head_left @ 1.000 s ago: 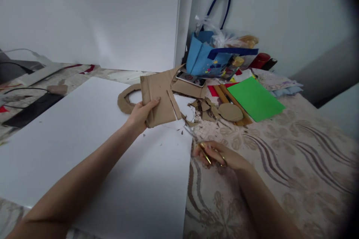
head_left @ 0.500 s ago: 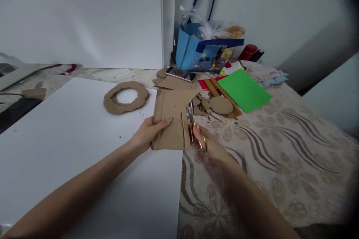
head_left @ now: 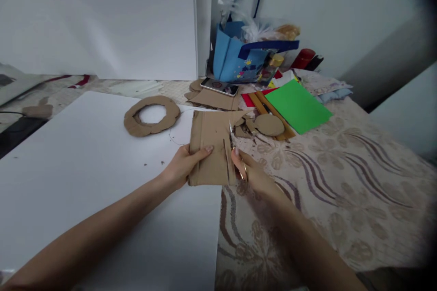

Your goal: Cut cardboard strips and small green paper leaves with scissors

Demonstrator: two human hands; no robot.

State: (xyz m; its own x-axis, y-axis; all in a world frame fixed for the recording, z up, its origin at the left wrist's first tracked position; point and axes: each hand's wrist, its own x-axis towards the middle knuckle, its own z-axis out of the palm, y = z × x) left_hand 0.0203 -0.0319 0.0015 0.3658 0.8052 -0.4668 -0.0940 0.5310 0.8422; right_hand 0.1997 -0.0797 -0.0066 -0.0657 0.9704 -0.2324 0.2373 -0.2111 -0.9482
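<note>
My left hand [head_left: 183,165] grips the left edge of a brown piece of cardboard [head_left: 208,129], thumb on top, fingers hidden beneath. A long slit runs down near its right side, and its upper right edge is cut in a curve. My right hand [head_left: 248,166] has its fingers in the handles of a pair of scissors [head_left: 232,137]. The blades lie at the cardboard's right edge, with one blade showing over it. A scalloped cardboard ring [head_left: 152,131] rests on the white board [head_left: 102,191] to the left.
Cardboard scraps and a cardboard disc [head_left: 269,125] lie beyond my right hand. Past them are a green sheet [head_left: 299,105], brown strips, and a phone [head_left: 219,87] on more cardboard. A blue bag [head_left: 228,57] stands at the back. Patterned cloth [head_left: 324,204] covers the right side.
The cardboard has shifted slightly right and down in my left hand. The scissors have moved to the cardboard's edge, and their blades have come closer together.
</note>
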